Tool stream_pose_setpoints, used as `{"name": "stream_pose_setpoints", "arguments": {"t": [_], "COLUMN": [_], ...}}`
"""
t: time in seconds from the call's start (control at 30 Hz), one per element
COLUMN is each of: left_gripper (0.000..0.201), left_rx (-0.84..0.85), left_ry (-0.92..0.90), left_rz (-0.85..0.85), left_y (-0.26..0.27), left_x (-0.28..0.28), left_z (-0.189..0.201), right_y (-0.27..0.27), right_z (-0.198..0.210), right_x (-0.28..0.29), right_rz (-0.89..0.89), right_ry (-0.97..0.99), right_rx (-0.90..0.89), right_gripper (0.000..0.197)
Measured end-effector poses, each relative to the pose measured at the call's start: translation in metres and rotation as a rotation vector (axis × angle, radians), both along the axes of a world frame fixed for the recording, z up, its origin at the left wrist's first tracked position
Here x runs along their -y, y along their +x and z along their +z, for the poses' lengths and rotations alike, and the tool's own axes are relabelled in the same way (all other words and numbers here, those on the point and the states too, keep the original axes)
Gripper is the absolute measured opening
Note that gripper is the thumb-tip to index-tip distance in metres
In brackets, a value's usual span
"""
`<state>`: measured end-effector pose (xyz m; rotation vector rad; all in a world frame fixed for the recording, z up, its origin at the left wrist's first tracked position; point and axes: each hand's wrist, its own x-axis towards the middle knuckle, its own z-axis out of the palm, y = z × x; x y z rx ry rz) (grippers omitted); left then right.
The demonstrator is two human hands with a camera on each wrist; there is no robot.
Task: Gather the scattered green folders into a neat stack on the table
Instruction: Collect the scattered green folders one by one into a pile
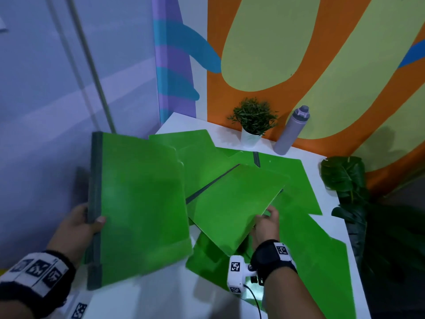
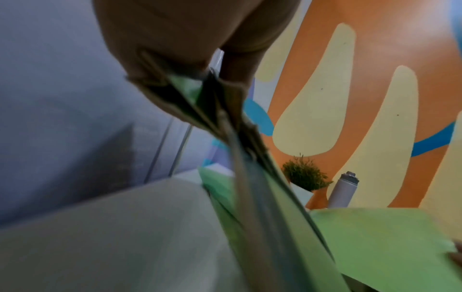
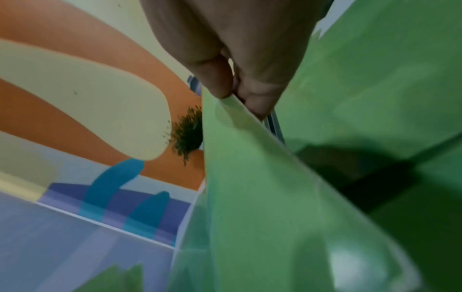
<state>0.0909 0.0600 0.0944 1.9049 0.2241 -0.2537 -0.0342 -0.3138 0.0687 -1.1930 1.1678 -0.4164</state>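
The left hand (image 1: 79, 223) grips a bundle of green folders (image 1: 140, 203) by its dark spine edge, thumb on top and fingers curled underneath, holding it off the white table (image 1: 177, 122) at its left side. The left wrist view shows several covers pinched together — at least 2, though the exact count cannot be told. The right hand (image 1: 264, 224) pinches the near corner of a single green folder (image 1: 232, 203), lifting that corner so the folder tilts above the others. More loose folders (image 1: 294, 178) lie overlapping at odd angles across the table, reaching toward the potted plant (image 1: 253, 120) and the grey water bottle (image 1: 292, 132) by the painted wall.

The step in hand appears to be picking up this next folder to add it to the held bundle. To do it well, the right hand would best turn the folder so its dark spine matches the bundle's spine, then slide it flat onto or under the bundle rather than dropping it. A corner pinch lets thin card sag — a hold nearer mid-edge would likely steady it. The left hand's thumb needs to ease just enough to admit the newcomer without letting the covers fan apart.
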Motion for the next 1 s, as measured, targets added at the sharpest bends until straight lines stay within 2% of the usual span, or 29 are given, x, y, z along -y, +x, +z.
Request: {"name": "stream_pose_setpoints", "arguments": {"t": [0.17,0.27,0.33,0.43,0.5,0.6,0.7,0.77,0.83,0.87,0.93,1.0], "left_gripper": [0.023,0.024,0.038,0.080,0.081,0.056,0.028,0.035,0.056,0.063,0.068,0.068], "left_rx": [0.262,0.329,0.362,0.401,0.382,0.309,0.194,0.200,0.236,0.228,0.176,0.152], "left_ry": [0.099,0.135,0.123,-0.033,-0.056,-0.082,-0.195,-0.100,0.033,0.041,0.003,-0.021], "left_rz": [0.125,0.091,0.042,-0.077,-0.167,-0.272,-0.337,-0.382,-0.394,-0.390,-0.357,-0.310], "left_y": [0.020,0.018,0.015,0.005,-0.001,-0.014,-0.038,-0.050,-0.055,-0.057,-0.056,-0.054], "left_x": [0.006,0.019,0.031,0.050,0.059,0.064,0.070,0.071,0.070,0.069,0.062,0.055], "left_z": [0.037,0.051,0.053,0.056,0.050,0.041,0.042,0.037,0.032,0.029,0.023,0.019], "right_y": [-0.023,-0.033,-0.034,-0.029,-0.025,-0.018,-0.014,-0.013,-0.010,-0.009,-0.008,-0.013], "right_z": [0.040,0.059,0.069,0.075,0.071,0.050,0.022,0.006,-0.009,-0.017,-0.035,-0.052], "right_x": [0.020,0.030,0.032,0.022,0.008,-0.014,-0.033,-0.044,-0.048,-0.047,-0.037,-0.025], "right_rz": [-0.071,-0.114,-0.114,-0.043,0.034,0.099,0.128,0.183,0.291,0.356,0.471,0.571], "right_ry": [-0.216,-0.240,-0.220,-0.174,-0.174,-0.175,-0.148,-0.118,-0.115,-0.162,-0.348,-0.501], "right_rx": [0.158,0.281,0.390,0.449,0.398,0.277,0.188,0.167,0.118,0.054,-0.161,-0.420], "right_gripper": [0.049,0.054,0.058,0.058,0.055,0.051,0.050,0.049,0.041,0.038,0.040,0.056]}}
